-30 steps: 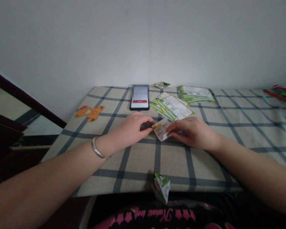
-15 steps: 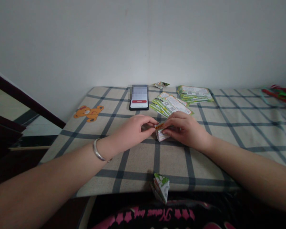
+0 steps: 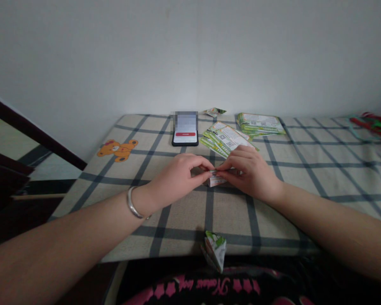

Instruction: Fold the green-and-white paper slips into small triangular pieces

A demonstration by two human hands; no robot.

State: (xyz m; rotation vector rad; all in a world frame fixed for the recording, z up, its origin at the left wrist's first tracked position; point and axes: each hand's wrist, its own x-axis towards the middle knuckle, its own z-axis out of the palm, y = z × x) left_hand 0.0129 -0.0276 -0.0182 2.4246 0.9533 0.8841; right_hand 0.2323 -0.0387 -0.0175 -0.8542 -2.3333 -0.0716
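A small folded paper [image 3: 216, 180] with print on it is held low over the checked tablecloth. My left hand [image 3: 186, 176] pinches its upper left edge between thumb and fingertips, and a silver bracelet circles that wrist. From the other side, my right hand [image 3: 249, 171] pinches the same paper, covering its right part. The fingertips of both hands nearly meet at the top edge. Just beyond my right hand lie several fanned-out printed leaflets [image 3: 227, 137], green and white. Close to my body, a folded paper piece [image 3: 215, 248] stands at the table's near edge.
A phone [image 3: 185, 134] with a lit screen lies toward the wall. Beside it sits another folded paper piece [image 3: 215, 112]. A leaflet stack [image 3: 260, 123] is at the back, and red and green strips [image 3: 376, 127] lie far right. A bear picture [image 3: 117, 150] is on the left.
My left fingertips have moved right onto the paper's top edge, now pinching it beside my right fingers. The orange-yellow strip on the paper is now covered.
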